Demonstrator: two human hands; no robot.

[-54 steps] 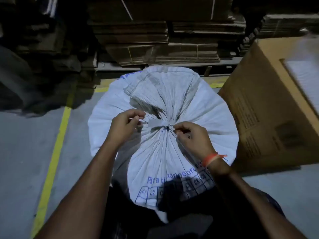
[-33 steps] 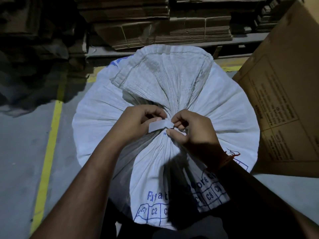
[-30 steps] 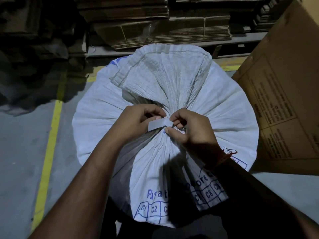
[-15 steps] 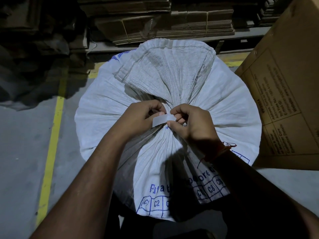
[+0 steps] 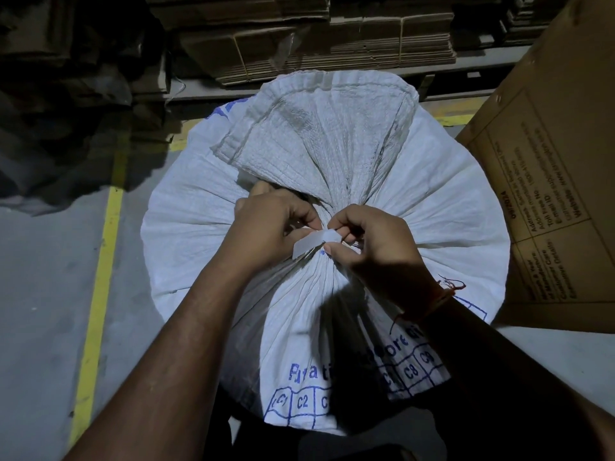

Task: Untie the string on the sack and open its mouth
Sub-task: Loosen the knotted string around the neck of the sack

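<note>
A full white woven sack (image 5: 199, 234) with blue print stands upright on the floor below me. Its neck is gathered and tied at the centre, and the loose top flap (image 5: 319, 134) fans out beyond the tie. A flat white string (image 5: 312, 242) crosses the knot. My left hand (image 5: 269, 227) pinches the left end of the string with curled fingers. My right hand (image 5: 372, 241) pinches the string at the knot, thumb below and fingers above. An orange thread band sits on my right wrist. The knot itself is mostly hidden by my fingers.
A large brown cardboard box (image 5: 549, 194) stands right against the sack on the right. Stacks of flattened cardboard (image 5: 316, 38) fill the shelving behind. A yellow floor line (image 5: 100, 261) runs along the grey concrete floor on the left.
Both hands have closed in from either side of the tie onto the knot. They now work the string there with small finger movements. The view has tilted down and nearer.
</note>
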